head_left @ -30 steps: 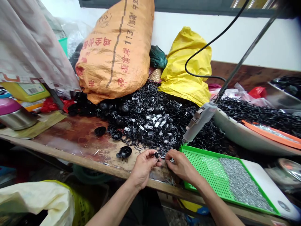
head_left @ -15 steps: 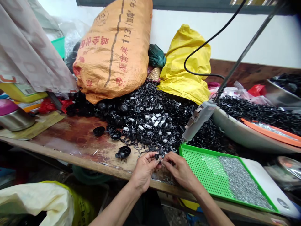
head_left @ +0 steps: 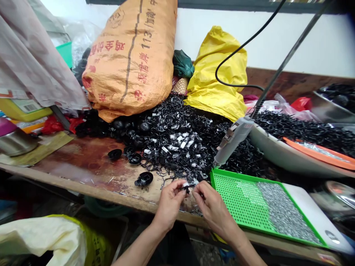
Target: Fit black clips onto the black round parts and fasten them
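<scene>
My left hand (head_left: pixel 172 199) pinches a small black plastic part (head_left: pixel 186 188) above the bench's front edge. Close to its right, my right hand (head_left: pixel 209 199) is closed, thumb against fingers; whatever sits between those fingertips is too small to make out. Just behind the hands spreads a big heap of small black and white plastic parts (head_left: pixel 177 142). Left of my left hand lies a round black piece (head_left: pixel 144 179) with fittings on it, and two more round black pieces (head_left: pixel 135 159) rest farther back. A grey electric screwdriver (head_left: pixel 234 138) hangs tilted beyond my right hand.
A green perforated tray (head_left: pixel 238 201) with small metal screws (head_left: pixel 288 210) stands at the right. Behind it is a large basin (head_left: pixel 274 155) heaped with black parts. An orange sack (head_left: pixel 133 62) and a yellow bag (head_left: pixel 219 74) back the heap. A steel container (head_left: pixel 19 142) stands far left.
The black part in my left hand has turned, and a whitish piece now shows at the fingertips. Both hands stay close together; the whole view has shifted slightly.
</scene>
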The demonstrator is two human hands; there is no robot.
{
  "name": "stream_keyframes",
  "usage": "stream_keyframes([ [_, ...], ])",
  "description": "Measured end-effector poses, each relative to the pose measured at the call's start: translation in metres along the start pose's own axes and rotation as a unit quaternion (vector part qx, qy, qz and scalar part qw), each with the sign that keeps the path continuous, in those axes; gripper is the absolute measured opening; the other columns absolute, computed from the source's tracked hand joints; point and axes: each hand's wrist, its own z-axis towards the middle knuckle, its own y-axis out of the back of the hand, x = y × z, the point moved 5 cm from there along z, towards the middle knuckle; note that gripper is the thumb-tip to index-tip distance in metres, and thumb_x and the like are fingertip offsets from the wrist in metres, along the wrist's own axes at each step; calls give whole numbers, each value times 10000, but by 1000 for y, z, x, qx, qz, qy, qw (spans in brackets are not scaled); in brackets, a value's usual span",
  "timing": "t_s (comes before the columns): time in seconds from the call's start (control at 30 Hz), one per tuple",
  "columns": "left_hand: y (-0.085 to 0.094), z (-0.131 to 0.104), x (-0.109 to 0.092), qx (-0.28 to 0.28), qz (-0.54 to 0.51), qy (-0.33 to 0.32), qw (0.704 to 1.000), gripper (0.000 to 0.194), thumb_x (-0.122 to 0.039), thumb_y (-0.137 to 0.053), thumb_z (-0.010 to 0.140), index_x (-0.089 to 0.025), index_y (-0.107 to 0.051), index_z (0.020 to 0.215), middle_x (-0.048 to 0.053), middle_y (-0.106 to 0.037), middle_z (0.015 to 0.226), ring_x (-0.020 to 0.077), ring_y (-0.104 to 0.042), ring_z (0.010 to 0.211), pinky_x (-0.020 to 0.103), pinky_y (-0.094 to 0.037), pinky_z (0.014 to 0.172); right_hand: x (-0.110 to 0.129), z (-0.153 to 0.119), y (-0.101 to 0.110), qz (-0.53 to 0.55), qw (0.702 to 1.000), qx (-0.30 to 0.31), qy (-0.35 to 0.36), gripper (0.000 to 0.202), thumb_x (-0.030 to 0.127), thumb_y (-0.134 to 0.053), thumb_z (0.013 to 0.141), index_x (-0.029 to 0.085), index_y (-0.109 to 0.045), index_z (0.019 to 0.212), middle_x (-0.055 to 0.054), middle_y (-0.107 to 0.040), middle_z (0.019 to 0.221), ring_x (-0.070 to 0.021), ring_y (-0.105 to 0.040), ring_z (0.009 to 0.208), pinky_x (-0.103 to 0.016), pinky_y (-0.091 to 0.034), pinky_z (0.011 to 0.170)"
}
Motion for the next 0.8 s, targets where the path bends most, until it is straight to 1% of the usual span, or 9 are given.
stream_keyframes([
  [0.13,0,-3,1,7,42,-13,999,202,-122,-592,598,-146,-647,791,47,-630,829,158,-544,742,255,-431,678,1,-1,-3,-27,1000,-9,-2,172,142,-350,795,190,-390,634,-7,-451,643,-118,-447,582,-218,-350,530],
  [0.3,1,-3,1,20,88,-48,995,206,-145,-586,628,-159,-651,823,61,-630,877,180,-543,824,269,-403,760,0,-4,-4,-82,996,-27,24,189,144,-315,805,190,-405,646,-24,-452,643,-132,-439,575,-233,-346,520],
  [0.4,1,-3,-1,20,98,-56,993,192,-151,-599,621,-168,-663,801,55,-629,861,178,-546,806,260,-405,742,0,-7,-4,-148,987,-47,45,211,137,-303,812,182,-436,654,-35,-455,642,-144,-423,572,-254,-333,531],
  [0.47,1,-4,-2,19,97,-57,993,172,-142,-609,610,-172,-672,767,46,-630,835,173,-545,795,249,-405,726,1,-8,-5,-169,983,-52,55,221,132,-298,815,180,-442,655,-40,-458,643,-149,-417,577,-263,-327,541],
  [0.6,1,-4,-1,30,65,-25,997,148,-120,-627,584,-160,-677,717,37,-619,796,158,-539,745,236,-412,662,0,-9,-6,-128,989,-40,57,206,133,-299,818,185,-420,659,-37,-455,644,-144,-418,583,-251,-330,530],
  [0.7,2,-5,1,24,46,-3,999,142,-115,-633,575,-155,-675,704,28,-600,775,132,-524,677,221,-406,597,1,-10,-7,-147,985,-61,70,205,131,-309,815,178,-428,655,-43,-461,641,-154,-412,590,-269,-328,548],
  [0.8,2,-6,0,15,50,-8,999,139,-106,-636,568,-154,-677,691,21,-587,754,121,-512,664,214,-399,589,1,-11,-7,-154,982,-83,71,213,125,-305,812,173,-436,651,-50,-464,640,-159,-407,598,-283,-328,560],
])
